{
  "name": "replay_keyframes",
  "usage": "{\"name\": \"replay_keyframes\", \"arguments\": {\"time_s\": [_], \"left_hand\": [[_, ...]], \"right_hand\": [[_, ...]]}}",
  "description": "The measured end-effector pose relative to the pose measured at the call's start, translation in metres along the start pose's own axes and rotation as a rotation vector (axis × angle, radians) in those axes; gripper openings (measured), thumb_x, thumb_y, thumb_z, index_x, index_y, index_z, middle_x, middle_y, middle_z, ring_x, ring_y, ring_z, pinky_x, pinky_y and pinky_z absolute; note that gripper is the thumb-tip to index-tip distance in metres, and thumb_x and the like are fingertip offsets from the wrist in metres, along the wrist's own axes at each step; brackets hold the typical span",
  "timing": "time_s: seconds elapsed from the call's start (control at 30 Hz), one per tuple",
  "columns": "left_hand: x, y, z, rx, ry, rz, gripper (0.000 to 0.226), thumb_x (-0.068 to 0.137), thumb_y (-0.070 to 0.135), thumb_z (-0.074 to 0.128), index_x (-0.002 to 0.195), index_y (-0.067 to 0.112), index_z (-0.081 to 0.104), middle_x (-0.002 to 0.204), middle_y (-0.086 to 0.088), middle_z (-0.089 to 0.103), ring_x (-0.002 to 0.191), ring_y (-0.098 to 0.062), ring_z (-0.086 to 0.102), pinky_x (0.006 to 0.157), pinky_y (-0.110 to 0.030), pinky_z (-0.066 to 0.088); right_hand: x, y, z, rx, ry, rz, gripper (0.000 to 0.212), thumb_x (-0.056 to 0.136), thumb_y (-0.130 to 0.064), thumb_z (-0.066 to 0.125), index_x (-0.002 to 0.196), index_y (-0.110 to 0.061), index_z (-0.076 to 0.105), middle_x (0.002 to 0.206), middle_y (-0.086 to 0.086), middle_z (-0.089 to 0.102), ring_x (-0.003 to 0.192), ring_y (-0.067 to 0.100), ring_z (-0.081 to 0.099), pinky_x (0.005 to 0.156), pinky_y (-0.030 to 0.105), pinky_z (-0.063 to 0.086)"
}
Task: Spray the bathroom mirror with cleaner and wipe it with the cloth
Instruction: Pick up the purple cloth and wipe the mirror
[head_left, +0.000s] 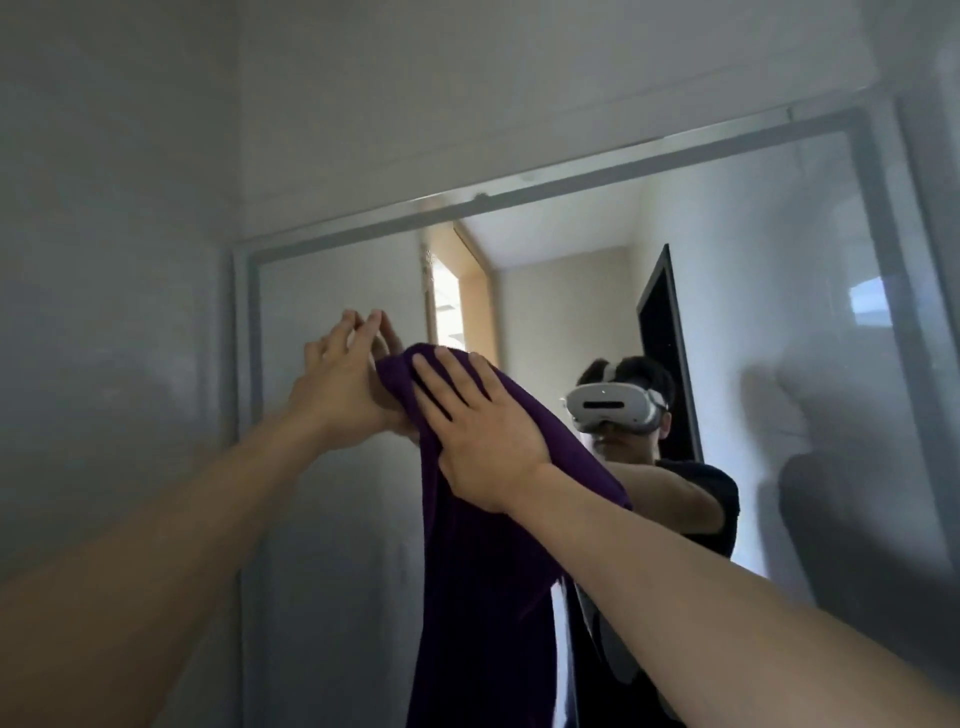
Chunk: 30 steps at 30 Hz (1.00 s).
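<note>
A large framed bathroom mirror (753, 322) fills the wall ahead. A dark purple cloth (478, 571) hangs against the glass, its top bunched near the mirror's upper left area. My right hand (483, 431) lies flat on the cloth's top, fingers spread, pressing it to the mirror. My left hand (343, 384) is raised just left of the cloth, fingers extended, fingertips touching the glass and meeting their reflection. Whether the left thumb touches the cloth edge I cannot tell. No spray bottle is in view.
The mirror's pale metal frame (244, 364) runs along the left and top. A grey wall (104, 260) stands to the left. Reflected in the glass are a person wearing a white headset (613, 408), a lit window and a dark doorway.
</note>
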<state>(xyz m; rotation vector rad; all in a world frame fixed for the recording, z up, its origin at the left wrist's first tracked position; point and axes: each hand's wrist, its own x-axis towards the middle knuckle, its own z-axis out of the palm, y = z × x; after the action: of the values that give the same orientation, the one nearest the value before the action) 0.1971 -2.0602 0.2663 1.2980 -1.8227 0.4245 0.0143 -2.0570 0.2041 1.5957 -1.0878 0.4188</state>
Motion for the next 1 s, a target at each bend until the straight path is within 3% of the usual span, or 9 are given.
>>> {"name": "replay_keyframes", "arguments": {"time_s": [0.1,0.2,0.37,0.63,0.83,1.0], "left_hand": [[0.000,-0.007,-0.005,0.023,0.012,0.045,0.144,0.051,0.066,0.091,0.161,0.038,0.003,0.170,0.007,0.002,0.153,-0.030,0.004,0.117,-0.057,0.030],[0.007,-0.036,-0.017,0.024,0.050,0.075,0.141,0.048,0.064,0.093,0.159,0.035,0.012,0.168,0.006,0.006,0.153,-0.029,0.007,0.119,-0.054,0.028],[0.009,-0.096,-0.027,0.118,0.101,0.004,0.145,0.048,0.061,0.093,0.160,0.023,0.010,0.170,-0.012,0.003,0.156,-0.032,0.005,0.125,-0.049,0.021],[0.005,-0.119,-0.013,0.230,0.013,0.022,0.133,0.064,0.070,0.080,0.163,0.025,0.003,0.172,-0.001,-0.001,0.157,-0.024,0.011,0.122,-0.057,0.023],[0.004,-0.121,-0.012,0.237,0.008,0.042,0.130,0.069,0.068,0.079,0.163,0.024,0.001,0.171,-0.003,-0.001,0.157,-0.024,0.009,0.123,-0.057,0.019],[-0.001,-0.128,-0.016,0.253,0.023,0.109,0.119,0.077,0.069,0.072,0.162,0.025,0.001,0.171,-0.006,0.003,0.155,-0.026,0.017,0.122,-0.056,0.021]], "right_hand": [[-0.024,0.009,0.001,0.015,-0.044,-0.076,0.079,0.098,-0.041,0.039,0.164,-0.013,0.004,0.172,0.011,-0.008,0.158,0.033,-0.013,0.126,0.053,-0.009],[-0.036,0.039,-0.008,-0.022,-0.064,-0.081,0.084,0.091,-0.036,0.049,0.163,-0.014,0.013,0.172,0.009,0.001,0.159,0.032,-0.003,0.128,0.051,0.000],[-0.002,0.097,-0.037,-0.106,0.010,0.220,0.086,0.087,-0.029,0.050,0.163,-0.009,0.014,0.172,0.010,0.005,0.159,0.033,0.005,0.129,0.050,0.006],[0.097,0.075,-0.045,-0.055,0.102,0.488,0.071,0.101,-0.037,0.021,0.163,-0.010,0.003,0.172,0.015,-0.004,0.158,0.038,-0.002,0.127,0.054,0.001],[0.134,-0.012,-0.031,0.047,0.101,0.306,0.073,0.100,-0.045,0.027,0.164,-0.015,0.011,0.172,0.013,-0.003,0.158,0.035,-0.005,0.126,0.055,-0.003],[0.101,-0.088,-0.002,0.074,0.037,0.132,0.075,0.101,-0.043,0.028,0.164,-0.013,0.001,0.170,0.015,-0.012,0.157,0.034,-0.017,0.125,0.052,-0.013]]}}
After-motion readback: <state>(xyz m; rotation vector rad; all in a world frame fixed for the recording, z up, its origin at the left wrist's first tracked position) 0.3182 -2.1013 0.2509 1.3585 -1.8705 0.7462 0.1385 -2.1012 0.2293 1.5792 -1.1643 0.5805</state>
